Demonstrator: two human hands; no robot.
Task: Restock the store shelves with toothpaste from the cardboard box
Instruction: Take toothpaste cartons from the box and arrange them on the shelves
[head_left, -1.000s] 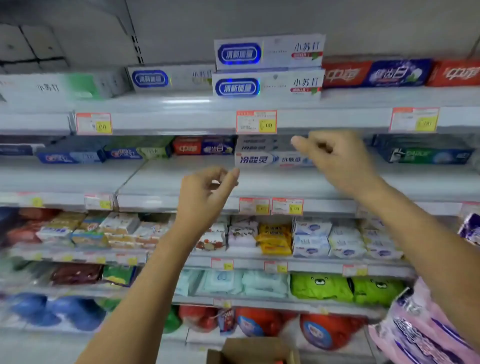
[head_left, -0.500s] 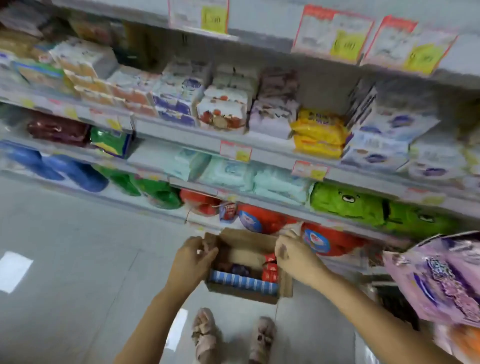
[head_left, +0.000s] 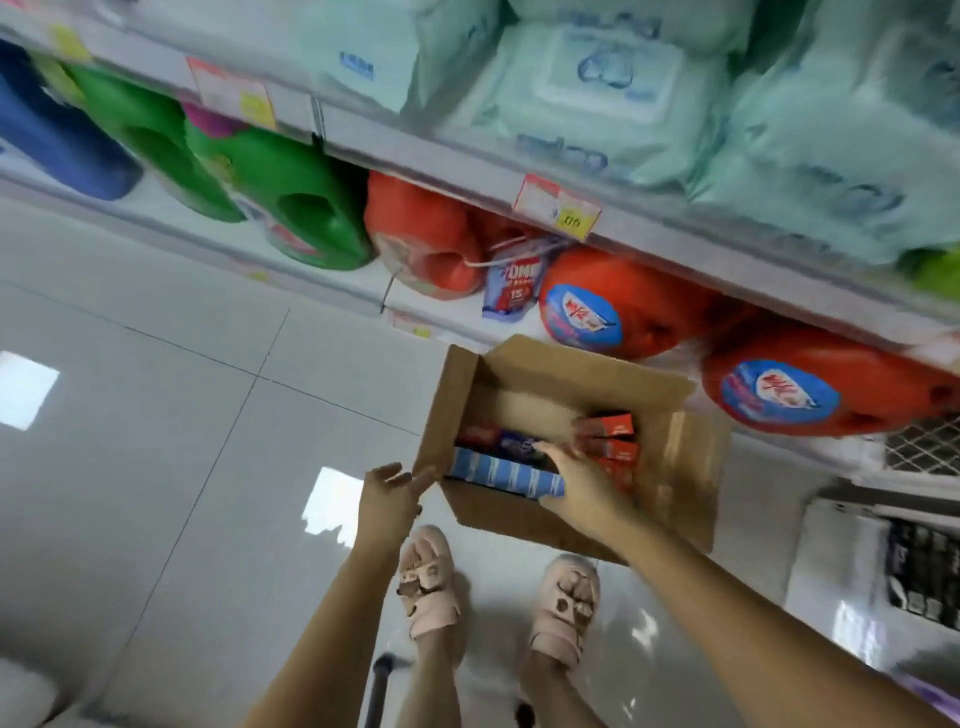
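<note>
Off the rim now, the right hand reaches into the cardboard box, fingers straight over the toothpaste, while the left hand hangs open beside it: another pick is starting.

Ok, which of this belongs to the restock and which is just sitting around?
Job: cardboard box, red toothpaste cartons, blue striped carton, right hand inside it, left hand by the flap.
Sitting around: green detergent jug, orange detergent jugs, wipes packs.
</note>
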